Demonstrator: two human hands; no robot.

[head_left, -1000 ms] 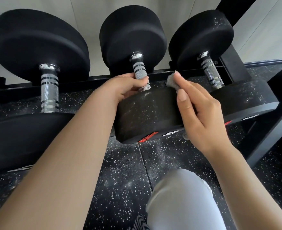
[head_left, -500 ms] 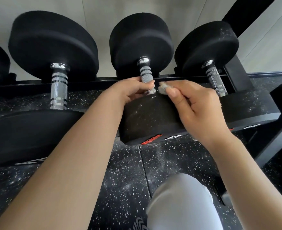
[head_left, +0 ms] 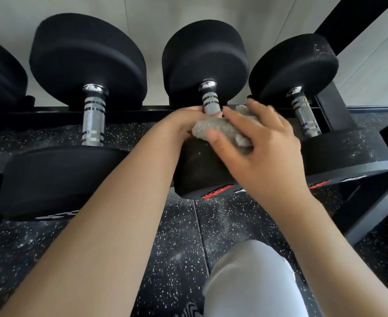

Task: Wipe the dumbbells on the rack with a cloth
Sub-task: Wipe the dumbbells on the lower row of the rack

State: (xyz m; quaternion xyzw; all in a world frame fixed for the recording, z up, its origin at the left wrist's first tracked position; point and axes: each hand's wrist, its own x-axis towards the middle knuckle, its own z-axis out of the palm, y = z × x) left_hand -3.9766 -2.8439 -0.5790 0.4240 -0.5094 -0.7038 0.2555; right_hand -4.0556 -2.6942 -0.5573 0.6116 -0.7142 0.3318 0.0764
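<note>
- A black metal rack (head_left: 51, 113) carries a row of black dumbbells. Each lies front to back, one round head at the rack's rear edge and the other at its front edge.
- The middle dumbbell (head_left: 205, 62) has a ridged silver handle. Its near head lies under both hands and shows red and white lettering on its front face.
- The left hand (head_left: 186, 121) reaches in over that near head. Its grip is curled round the near end of the handle, where the handle meets the head.
- The right hand (head_left: 266, 161) holds a grey, nubbly cloth (head_left: 213, 128). Its grip pinches the cloth, with the thumb on the near side and the fingers spread over the far side.
- The cloth lies bunched on top of the middle dumbbell's near head, at the foot of the handle, and laps over the left hand's knuckles.
- The left dumbbell (head_left: 88, 62) is the larger one and sits toward the rack's left end, with no hand on it and its handle bare.
- The right dumbbell (head_left: 293, 69) sits at the rack's right end, beside the upright post. Pale dust speckles both of its heads.
- A fourth dumbbell (head_left: 1, 76) is partly cut off at the left.
- Under the rack is a black floor (head_left: 177, 236) flecked with white, with a seam running front to back.
- A knee (head_left: 250, 277) in light grey trousers shows at the bottom, with a patterned shoe (head_left: 192, 311) just beside it.
- A pale wall (head_left: 142, 14) stands behind the rack.
</note>
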